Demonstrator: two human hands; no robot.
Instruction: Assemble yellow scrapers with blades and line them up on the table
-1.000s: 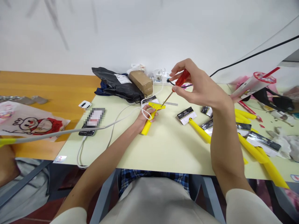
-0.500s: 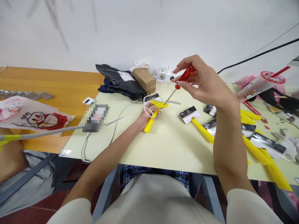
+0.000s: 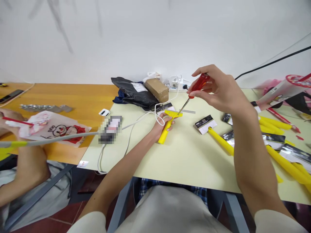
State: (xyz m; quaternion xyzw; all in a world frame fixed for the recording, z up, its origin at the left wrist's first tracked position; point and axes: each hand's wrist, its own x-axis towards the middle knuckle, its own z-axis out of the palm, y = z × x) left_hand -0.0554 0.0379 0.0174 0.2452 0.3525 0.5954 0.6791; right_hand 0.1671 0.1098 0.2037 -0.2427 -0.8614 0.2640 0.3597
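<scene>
Left hand (image 3: 160,127) wrapped round the handle of a yellow T-shaped tool (image 3: 164,136), over the pale counter (image 3: 187,161). Right hand (image 3: 221,92) grips a red-handled screwdriver (image 3: 200,85), tip at the tool's head.

This looks like a shared workroom of some kind (a classroom cannot be ruled out), with a pale table (image 3: 187,158) and an orange table (image 3: 94,92) set side by side along a bare white wall (image 3: 145,38), and another person's arm (image 3: 31,165) at the orange one. A red screwdriver (image 3: 200,84) and carded yellow tools (image 3: 223,141) point to bench work, while a power strip (image 3: 173,86), a cardboard box (image 3: 157,89), a drink cup (image 3: 279,94) and a printed plastic bag (image 3: 57,127) make it casual; the floor (image 3: 58,215) is red tile.
</scene>
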